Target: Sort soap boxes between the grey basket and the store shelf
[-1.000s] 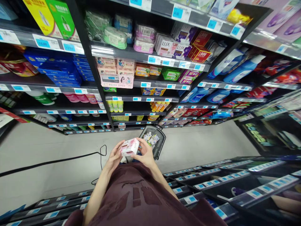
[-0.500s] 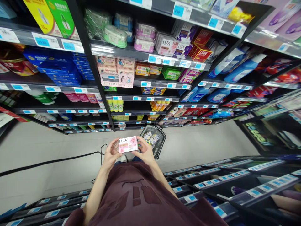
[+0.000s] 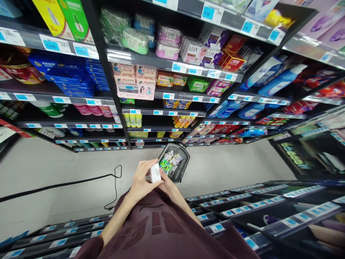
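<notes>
One LUX box [image 3: 155,173] sits pinched between left hand [image 3: 141,177] and right hand [image 3: 167,183] near the basket [image 3: 177,175], best gripped lightly at its sides so it should stay undented.

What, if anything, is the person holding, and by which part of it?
A small white rectangular carton lettered LUX: the left hand spans it, fingers at the far edge, thumb along the near edge; the right hand's contact is partly hidden.

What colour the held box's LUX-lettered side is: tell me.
White; the box shows it in the head view.
</notes>
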`<state>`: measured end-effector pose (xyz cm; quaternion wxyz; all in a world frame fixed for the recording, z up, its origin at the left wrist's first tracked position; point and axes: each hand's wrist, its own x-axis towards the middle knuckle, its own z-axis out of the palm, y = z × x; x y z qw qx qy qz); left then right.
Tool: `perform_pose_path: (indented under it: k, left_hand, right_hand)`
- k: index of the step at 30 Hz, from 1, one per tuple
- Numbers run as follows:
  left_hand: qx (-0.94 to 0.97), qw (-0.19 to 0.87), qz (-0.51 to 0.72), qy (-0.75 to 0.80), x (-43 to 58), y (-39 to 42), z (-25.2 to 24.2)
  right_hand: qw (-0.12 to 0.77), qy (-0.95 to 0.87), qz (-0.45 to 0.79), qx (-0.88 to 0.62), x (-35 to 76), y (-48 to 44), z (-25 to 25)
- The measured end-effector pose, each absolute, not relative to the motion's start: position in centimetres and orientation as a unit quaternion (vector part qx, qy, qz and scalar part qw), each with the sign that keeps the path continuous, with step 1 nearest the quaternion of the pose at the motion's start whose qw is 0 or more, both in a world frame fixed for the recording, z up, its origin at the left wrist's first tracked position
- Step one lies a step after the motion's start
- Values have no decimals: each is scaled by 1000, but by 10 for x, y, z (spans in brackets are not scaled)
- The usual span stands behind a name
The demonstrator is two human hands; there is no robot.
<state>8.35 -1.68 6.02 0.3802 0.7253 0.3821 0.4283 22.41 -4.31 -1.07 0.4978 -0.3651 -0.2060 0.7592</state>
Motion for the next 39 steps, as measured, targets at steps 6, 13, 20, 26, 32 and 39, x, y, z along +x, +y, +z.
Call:
perform_pose_path:
  k: [6, 13, 20, 26, 32, 39]
  left_hand:
    - [693, 448, 448, 344, 88, -21, 56]
    - [654, 449, 485, 368, 83, -20, 51]
    - [758, 356, 428, 341, 79, -16, 46]
    - [798, 233, 456, 320, 70, -17, 18]
    - [807, 102, 528, 243, 60, -18, -5]
    - [787, 57, 576, 212, 53, -19, -19]
  right_hand:
    - [528, -83, 788, -304, 231, -42, -3]
    - [546, -58, 796, -255, 240, -38, 10]
    - [594, -235, 660, -395, 232, -37, 5]
    - [611, -396, 529, -437, 235, -32, 2]
    - [620, -522, 412, -417, 235, -40, 9]
    - [595, -603, 322, -423, 236, -42, 15]
